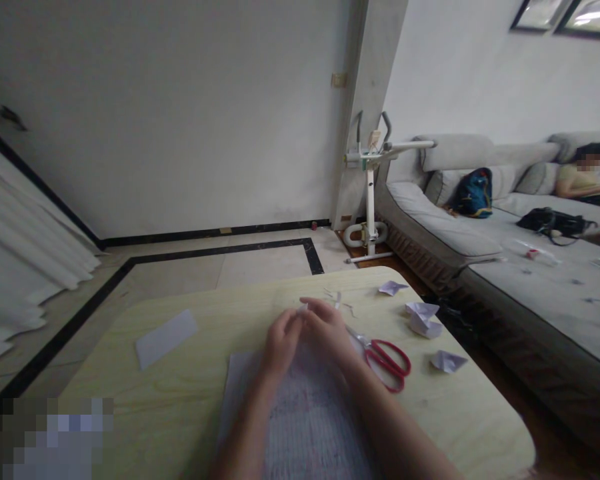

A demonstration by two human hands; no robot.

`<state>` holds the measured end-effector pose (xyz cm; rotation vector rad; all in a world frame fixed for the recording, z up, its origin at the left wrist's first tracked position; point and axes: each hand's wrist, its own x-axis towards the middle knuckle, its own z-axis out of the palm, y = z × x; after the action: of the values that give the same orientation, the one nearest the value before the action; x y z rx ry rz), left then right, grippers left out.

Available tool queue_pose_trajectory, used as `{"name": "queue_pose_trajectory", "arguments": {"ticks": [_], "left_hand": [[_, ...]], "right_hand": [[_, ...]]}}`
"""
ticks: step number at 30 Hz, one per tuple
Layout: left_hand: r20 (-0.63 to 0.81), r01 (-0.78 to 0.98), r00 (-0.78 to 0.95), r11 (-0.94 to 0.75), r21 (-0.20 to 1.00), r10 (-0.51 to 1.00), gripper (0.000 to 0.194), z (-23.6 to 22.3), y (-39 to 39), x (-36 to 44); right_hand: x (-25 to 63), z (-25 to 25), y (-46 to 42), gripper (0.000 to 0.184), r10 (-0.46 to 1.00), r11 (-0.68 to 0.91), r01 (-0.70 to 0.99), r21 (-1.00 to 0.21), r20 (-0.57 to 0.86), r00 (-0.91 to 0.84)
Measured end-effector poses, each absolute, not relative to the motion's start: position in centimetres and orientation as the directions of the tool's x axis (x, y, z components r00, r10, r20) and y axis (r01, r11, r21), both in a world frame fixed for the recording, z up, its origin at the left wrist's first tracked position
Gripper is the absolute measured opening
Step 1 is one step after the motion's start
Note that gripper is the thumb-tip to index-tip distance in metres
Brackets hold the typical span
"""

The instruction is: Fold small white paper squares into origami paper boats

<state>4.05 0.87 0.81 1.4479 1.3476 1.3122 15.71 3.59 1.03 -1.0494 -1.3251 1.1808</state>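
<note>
My left hand (283, 337) and my right hand (330, 327) meet over the far half of the wooden table (190, 413). Between their pinched fingertips shows a small bit of white paper (303, 309), mostly hidden by the fingers. Beneath my forearms lies a large sheet covered in writing (310, 427). Red-handled scissors (387, 363) rest right of my right hand, their blades partly covered by it. Thin paper scraps (337, 300) are scattered just beyond my fingers. Along the right side sit folded paper pieces (424, 319), and a plain white paper rectangle (166, 339) lies at the left.
A grey sofa (545, 280) runs along the right, with a blue backpack (474, 193), a black bag (555, 223) and a seated person (587, 177) on it. White exercise equipment (370, 193) stands beyond the table. A white curtain (25, 247) hangs at the left.
</note>
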Motion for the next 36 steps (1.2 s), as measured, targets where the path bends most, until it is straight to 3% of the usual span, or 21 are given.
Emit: {"name": "queue_pose_trajectory", "arguments": {"ticks": [3, 8, 12, 18, 23, 29, 36], "left_hand": [[0.21, 0.261, -0.073, -0.185, 0.947, 0.975, 0.024, 0.7, 0.85, 4.0], [0.311, 0.404, -0.21, -0.207, 0.891, 0.927, 0.029, 0.5, 0.93, 3.98], [0.417, 0.435, -0.194, -0.303, 0.848, 0.888, 0.02, 0.5, 1.13, 3.81], [0.207, 0.196, -0.292, -0.154, 0.969, 0.934, 0.021, 0.49, 1.4, 3.27], [0.095, 0.037, -0.327, -0.088, 0.995, 0.94, 0.023, 0.78, 1.52, 3.04], [0.06, -0.006, -0.284, -0.064, 0.998, 0.957, 0.029, 1.1, 1.4, 3.31], [0.122, 0.106, -0.231, -0.099, 0.989, 0.965, 0.025, 1.03, 1.31, 3.38]], "right_hand": [[15.73, 0.97, 3.62, 0.028, 0.985, 0.118, -0.022, -0.993, 0.119, -0.126], [15.89, 1.23, 3.85, 0.019, 0.988, 0.155, 0.086, -0.984, 0.153, -0.033], [15.88, 1.42, 3.76, 0.02, 0.987, 0.154, 0.082, -0.985, 0.151, -0.046], [15.77, 1.59, 3.4, 0.025, 0.988, 0.12, 0.073, -0.99, 0.112, -0.109], [15.56, 1.49, 3.41, 0.014, 0.988, 0.143, 0.162, -0.976, 0.132, -0.075], [15.65, 0.93, 3.71, 0.012, 0.988, 0.152, 0.106, -0.983, 0.147, -0.052], [15.68, 1.47, 3.54, 0.012, 0.98, 0.193, 0.102, -0.976, 0.188, -0.058]]}}
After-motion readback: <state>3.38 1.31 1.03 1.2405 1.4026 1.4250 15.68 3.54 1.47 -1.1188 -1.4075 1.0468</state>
